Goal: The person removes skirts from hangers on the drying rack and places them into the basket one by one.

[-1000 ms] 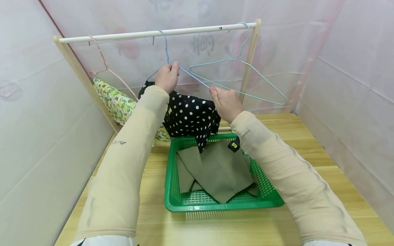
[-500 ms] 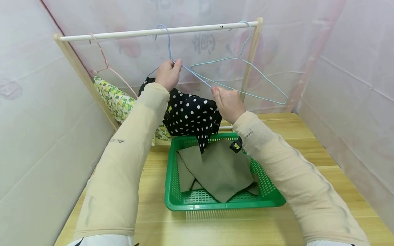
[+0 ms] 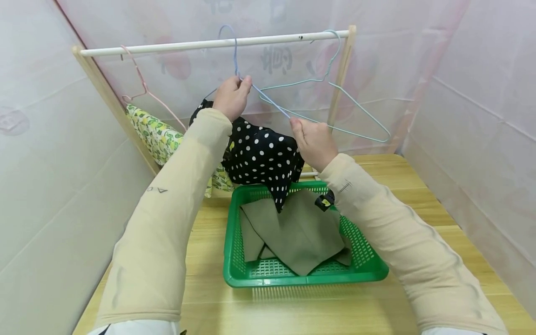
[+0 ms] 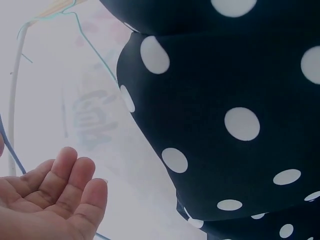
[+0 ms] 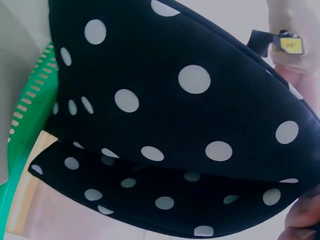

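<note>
My left hand pinches a blue wire hanger just under its neck. The hanger's hook stands up above the rack's rod, its top clear over the bar. Black cloth with white polka dots drapes from the hanger, one pointed corner drooping over the basket. With thumb and curled fingers, my right hand grips the hanger's right end, where the cloth's edge meets it. The left wrist view shows the left fingers bent loosely beside the dotted cloth. In the right wrist view the cloth covers most of the frame.
A white rod on wooden posts spans the back. On it hang a pink hanger with lemon-print cloth at left and a bare mint hanger at right. Below, a green basket holds olive cloth.
The blue hanger has risen and shifted right, its hook lifting from low on the rod to above it. Both hands moved slightly right with it, the left also upward; the dotted cloth followed.
</note>
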`<state>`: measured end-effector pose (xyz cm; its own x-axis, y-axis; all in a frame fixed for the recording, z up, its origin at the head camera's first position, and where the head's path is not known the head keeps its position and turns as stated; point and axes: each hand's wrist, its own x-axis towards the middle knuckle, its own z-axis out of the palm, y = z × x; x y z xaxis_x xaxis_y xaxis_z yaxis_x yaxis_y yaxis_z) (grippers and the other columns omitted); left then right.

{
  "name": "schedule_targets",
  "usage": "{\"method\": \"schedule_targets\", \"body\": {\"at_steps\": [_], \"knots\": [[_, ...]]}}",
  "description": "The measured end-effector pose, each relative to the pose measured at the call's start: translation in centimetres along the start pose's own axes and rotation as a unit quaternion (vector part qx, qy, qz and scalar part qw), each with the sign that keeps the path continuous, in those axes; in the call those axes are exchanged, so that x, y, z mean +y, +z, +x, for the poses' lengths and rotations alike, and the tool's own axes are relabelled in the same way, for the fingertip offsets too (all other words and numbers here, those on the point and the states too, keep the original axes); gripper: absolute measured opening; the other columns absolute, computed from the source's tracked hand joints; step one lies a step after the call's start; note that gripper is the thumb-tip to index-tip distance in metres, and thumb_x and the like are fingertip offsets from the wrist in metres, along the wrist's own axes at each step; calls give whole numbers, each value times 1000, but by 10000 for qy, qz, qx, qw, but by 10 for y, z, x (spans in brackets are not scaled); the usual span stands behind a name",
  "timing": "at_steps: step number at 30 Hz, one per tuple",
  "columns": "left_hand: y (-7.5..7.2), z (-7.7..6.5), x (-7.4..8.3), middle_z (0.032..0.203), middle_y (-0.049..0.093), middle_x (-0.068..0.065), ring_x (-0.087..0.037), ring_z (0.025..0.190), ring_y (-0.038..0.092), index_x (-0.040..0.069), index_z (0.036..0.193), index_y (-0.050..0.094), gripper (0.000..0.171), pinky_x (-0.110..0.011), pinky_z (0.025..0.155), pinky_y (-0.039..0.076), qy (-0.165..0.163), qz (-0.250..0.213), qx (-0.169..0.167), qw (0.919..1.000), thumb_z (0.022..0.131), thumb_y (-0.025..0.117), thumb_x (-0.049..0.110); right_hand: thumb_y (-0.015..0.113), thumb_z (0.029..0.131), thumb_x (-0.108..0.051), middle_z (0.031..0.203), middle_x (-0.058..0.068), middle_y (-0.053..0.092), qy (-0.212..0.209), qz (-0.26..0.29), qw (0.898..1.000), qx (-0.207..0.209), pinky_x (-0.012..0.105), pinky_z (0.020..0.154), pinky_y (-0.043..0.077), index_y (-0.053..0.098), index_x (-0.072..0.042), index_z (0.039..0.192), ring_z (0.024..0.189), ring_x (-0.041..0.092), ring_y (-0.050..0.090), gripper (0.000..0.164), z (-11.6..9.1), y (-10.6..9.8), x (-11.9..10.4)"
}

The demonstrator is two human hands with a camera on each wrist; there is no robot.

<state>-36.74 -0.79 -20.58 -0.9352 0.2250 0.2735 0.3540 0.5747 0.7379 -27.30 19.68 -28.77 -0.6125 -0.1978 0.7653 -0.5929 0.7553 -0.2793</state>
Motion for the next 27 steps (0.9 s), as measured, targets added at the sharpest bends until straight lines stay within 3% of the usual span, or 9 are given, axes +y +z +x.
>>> {"method": "schedule_targets", "body": {"at_steps": [9, 19, 27], "knots": [[-3, -2, 10, 119, 58, -6, -17, 101, 48, 8, 123, 57, 53, -28, 88, 40, 13, 107, -62, 9999, 103, 30, 49, 39, 105, -19, 52, 0, 30, -129, 89, 9998, 149, 27, 43, 23, 35, -11, 60, 45, 14, 24, 45, 1, -10, -11], [-5, -2, 17, 99, 54, -3, -17, 91, 47, 8, 124, 58, 51, -26, 79, 39, 312, 223, 38, 9993, 103, 34, 47, 40, 104, -18, 50, -1, 28, -182, 123, 9995, 205, 27, 43, 22, 33, -12, 60, 44, 14, 23, 46, 1, -18, -7], [-1, -8, 21, 96, 57, -4, -17, 88, 48, 8, 121, 61, 49, -25, 75, 40, 871, 585, -25, 9945, 102, 36, 47, 40, 104, -17, 50, 0, 28, -193, 40, 9996, 201, 27, 43, 21, 33, -12, 59, 42, 15, 24, 45, -11, -32, 3]]}}
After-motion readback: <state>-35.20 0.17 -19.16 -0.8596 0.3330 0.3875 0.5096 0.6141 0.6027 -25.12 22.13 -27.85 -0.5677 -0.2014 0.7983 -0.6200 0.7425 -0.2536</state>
